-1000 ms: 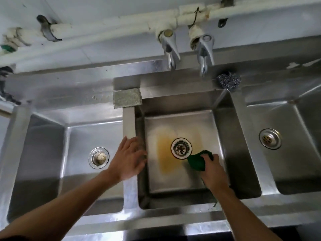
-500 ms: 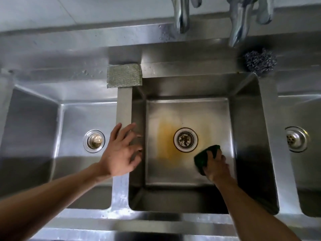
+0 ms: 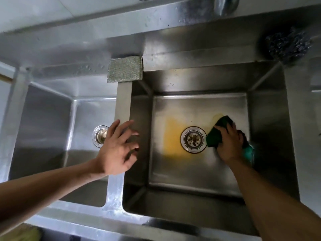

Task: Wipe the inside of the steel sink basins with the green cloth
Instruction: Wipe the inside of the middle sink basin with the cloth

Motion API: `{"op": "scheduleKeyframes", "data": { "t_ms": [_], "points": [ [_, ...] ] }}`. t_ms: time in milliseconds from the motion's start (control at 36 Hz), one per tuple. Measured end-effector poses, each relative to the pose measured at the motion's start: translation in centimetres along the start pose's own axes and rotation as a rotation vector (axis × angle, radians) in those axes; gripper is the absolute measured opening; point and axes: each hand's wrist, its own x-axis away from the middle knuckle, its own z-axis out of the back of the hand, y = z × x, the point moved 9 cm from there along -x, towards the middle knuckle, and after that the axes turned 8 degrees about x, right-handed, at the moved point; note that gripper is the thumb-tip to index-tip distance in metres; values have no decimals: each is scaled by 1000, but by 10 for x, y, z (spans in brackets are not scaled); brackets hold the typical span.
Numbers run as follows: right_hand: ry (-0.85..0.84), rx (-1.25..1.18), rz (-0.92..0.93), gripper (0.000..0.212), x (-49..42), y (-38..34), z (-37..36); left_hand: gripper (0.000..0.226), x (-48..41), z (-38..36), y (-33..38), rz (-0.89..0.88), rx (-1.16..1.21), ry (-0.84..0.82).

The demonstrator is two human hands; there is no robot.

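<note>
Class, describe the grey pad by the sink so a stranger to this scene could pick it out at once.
Find the basin with the yellow stain. Follow the divider on its left to the back ledge, where the pad lies flat. It is a grey speckled rectangle, unlike the dark tangled steel wool at the basin's far right corner.

The green cloth is dark bottle green, paler teal at its right edge. The sink basin is dull silver-grey steel, its floor marked by a yellow-orange stain left of the bright silver drain. The scouring pad is grey-green and finely speckled. The steel wool is dark grey.
</note>
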Motion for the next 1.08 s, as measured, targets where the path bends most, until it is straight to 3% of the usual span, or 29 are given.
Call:
{"op": "scheduleKeyframes", "data": {
  "t_ms": [111,222,444,639,778,944,1000,1083],
  "points": [
    [-132,39,162,77,42,6,-21,21,0,1,2,-14,-4,10],
    [-59,51,10,73,43,27,-11,18,-1,0,2,-8,0,17],
    [137,-74,-205,69,-53,6,17,15,-2,4,3,-8,39,27],
    [-6,20,111,69,-42,-53,-1,16,-3,3,2,-19,25,22],
    [114,-70,-169,64,-21,-1,4,15,-2,3,3,-42,36,37],
    [252,-146,-384,64,-68,16,27,15,-2,5,1,-34,68,34],
    [291,-187,-387,63,-85,-4,31,16,-3,5,2,-38,74,27],
    [223,-171,-211,66,-100,-55,18,19,-3,4,0,-38,67,12]
  ]
}}
